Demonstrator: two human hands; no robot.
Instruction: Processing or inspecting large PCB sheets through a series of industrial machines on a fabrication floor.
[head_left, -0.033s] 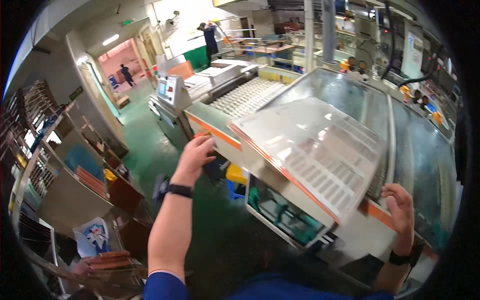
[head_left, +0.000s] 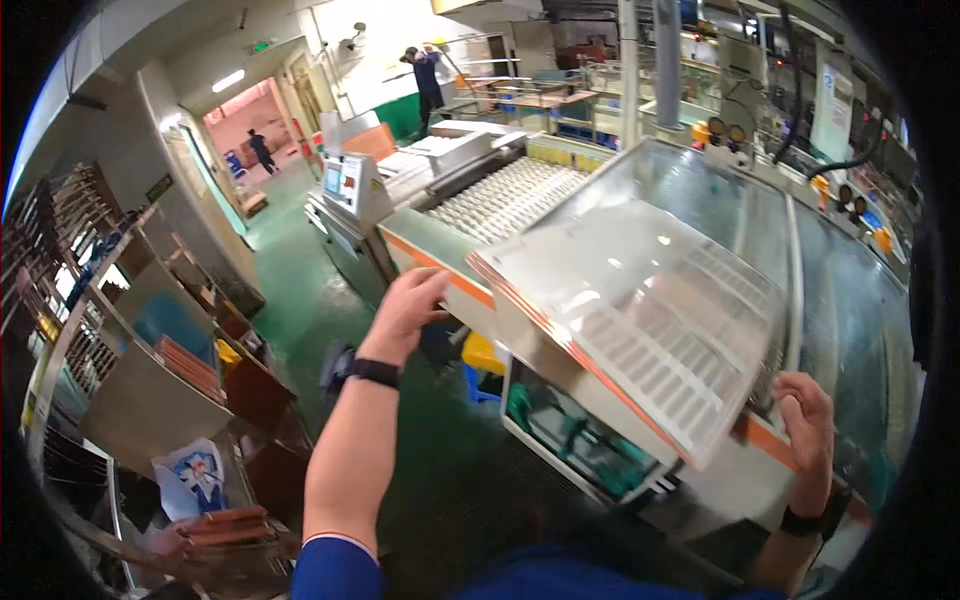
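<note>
The clear panel (head_left: 640, 310) lies slantwise over the front of the machine (head_left: 425, 232); I judge it stiff, slick, best taken by opposite edges. My left hand (head_left: 405, 312), fingers loosely spread, hovers near one corner; my right hand (head_left: 808, 425) curls nearby, pinching what, I can't tell.

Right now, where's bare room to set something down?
Bare green floor shows between the shelving and the control box. Crowded: the machine's near edge, which the clear panel crosses between the left hand and right hand.
</note>
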